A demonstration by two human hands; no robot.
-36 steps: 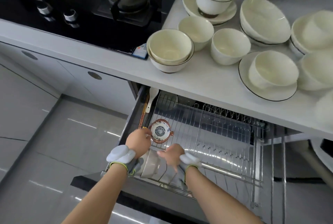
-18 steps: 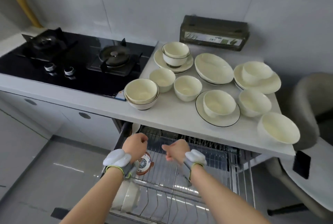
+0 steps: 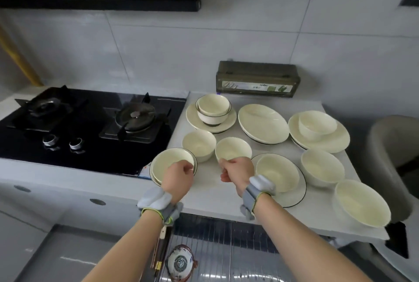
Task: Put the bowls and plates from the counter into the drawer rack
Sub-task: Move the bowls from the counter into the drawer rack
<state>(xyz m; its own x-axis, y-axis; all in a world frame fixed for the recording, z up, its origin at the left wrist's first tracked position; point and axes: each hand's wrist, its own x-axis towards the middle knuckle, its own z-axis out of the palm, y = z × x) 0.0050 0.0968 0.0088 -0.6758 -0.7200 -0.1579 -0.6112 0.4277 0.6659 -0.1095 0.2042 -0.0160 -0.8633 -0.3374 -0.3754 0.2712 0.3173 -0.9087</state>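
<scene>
Two hands empty, fingers loosely curled: left hand [image 3: 178, 178] over the near rim of the stacked bowls [image 3: 173, 164] at the counter [image 3: 210, 193] front edge. Right hand [image 3: 237, 171] touches or nearly touches the single bowl [image 3: 233, 149] just beyond; drawer rack [image 3: 226, 236] below, nearer the body

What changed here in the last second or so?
Both hands rose from the drawer rack, leaving a bowl there. The left hand now reaches the stacked bowls, the right hand a single bowl. Neither visibly grips yet. The counter dishes stayed put.
</scene>
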